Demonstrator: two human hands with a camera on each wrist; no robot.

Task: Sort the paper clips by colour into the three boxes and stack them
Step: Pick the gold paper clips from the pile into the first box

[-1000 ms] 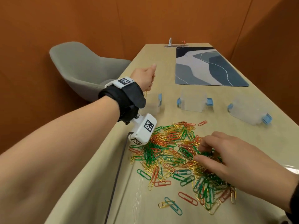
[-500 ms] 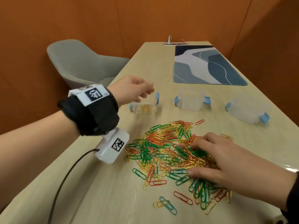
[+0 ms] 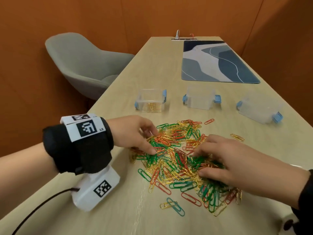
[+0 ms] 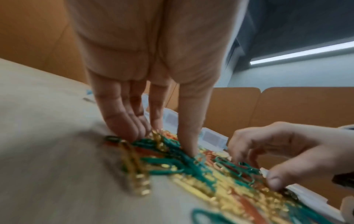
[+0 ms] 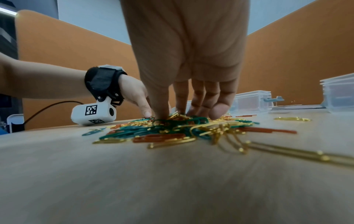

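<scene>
A mixed pile of green, red and gold paper clips (image 3: pixel 176 160) lies on the table. My left hand (image 3: pixel 153 141) rests on the pile's left edge, its straight fingers (image 4: pixel 132 130) and thumb touching clips. My right hand (image 3: pixel 198 164) lies spread over the pile's right side, its fingertips (image 5: pixel 218 112) pressing on green and gold clips. Neither hand lifts a clip. Behind the pile stand three clear boxes with blue latches. The left box (image 3: pixel 150 100) holds several gold clips. The middle box (image 3: pixel 199 100) and the right box (image 3: pixel 259 110) look empty.
Stray clips lie apart from the pile: a gold and green pair (image 3: pixel 172 206) near me and a gold one (image 3: pixel 237 137) at the right. A blue patterned mat (image 3: pixel 216 63) covers the far table. A grey chair (image 3: pixel 84 65) stands at the left. A cable (image 3: pixel 33 211) trails from my left wrist camera.
My left hand came back from over the left box and dropped onto the pile's left edge. My right hand stayed on the pile, shifting only slightly.
</scene>
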